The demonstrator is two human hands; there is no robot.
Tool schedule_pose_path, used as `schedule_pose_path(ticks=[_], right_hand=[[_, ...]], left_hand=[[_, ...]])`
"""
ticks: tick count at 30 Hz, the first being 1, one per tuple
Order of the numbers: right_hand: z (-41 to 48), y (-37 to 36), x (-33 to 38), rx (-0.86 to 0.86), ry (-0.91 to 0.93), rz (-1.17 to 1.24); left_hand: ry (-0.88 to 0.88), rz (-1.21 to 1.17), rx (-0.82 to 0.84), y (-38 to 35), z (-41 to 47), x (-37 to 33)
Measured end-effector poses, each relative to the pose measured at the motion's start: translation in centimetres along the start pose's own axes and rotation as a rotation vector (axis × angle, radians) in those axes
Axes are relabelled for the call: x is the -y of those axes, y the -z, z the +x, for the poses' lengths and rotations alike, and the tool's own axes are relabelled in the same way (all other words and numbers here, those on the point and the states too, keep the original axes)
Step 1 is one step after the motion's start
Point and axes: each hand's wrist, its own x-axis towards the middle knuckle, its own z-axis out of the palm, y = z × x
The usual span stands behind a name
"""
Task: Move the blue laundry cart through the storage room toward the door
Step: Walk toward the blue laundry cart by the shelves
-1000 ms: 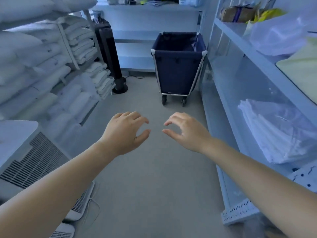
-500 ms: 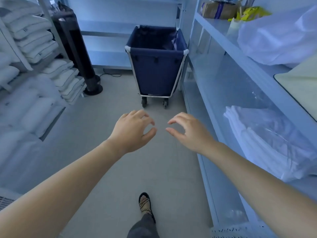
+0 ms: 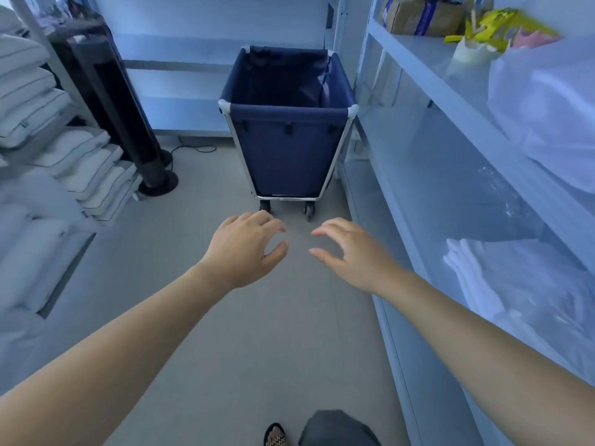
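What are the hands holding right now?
Nothing. The left hand and right hand hang loosely curled in the air, short of the blue laundry cart.

The cart (image 3: 287, 146) stands ahead against the right shelves (image 3: 450, 101); fan (image 3: 128, 123) and pillows (image 3: 48, 123) left.

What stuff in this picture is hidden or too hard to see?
All from the head view:
1. The bottom inside the blue laundry cart: hidden by its own front wall.
2. The door: nowhere in the picture.
3. The writing on the cardboard box: too small and blurred.
4. The sandalled foot: cut off by the bottom edge.
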Motion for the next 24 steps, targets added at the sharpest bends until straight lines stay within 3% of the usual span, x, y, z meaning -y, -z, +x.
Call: schedule_pose_path(ticks=[11, 19, 24], right_hand=[[17.4, -0.5, -8.3, 0.004, 0.049, 0.096], [31.3, 3.2, -17.2, -0.031, 0.059, 0.095], [37.6, 4.1, -20.5, -0.019, 0.042, 0.083]], left_hand=[[0.042, 0.047, 0.005, -2.5, 16.2, 7.1], [0.075, 0.044, 0.013, -4.4, 33.3, 9.9], [0.124, 0.013, 0.032, -6.1, 39.1, 12.2]])
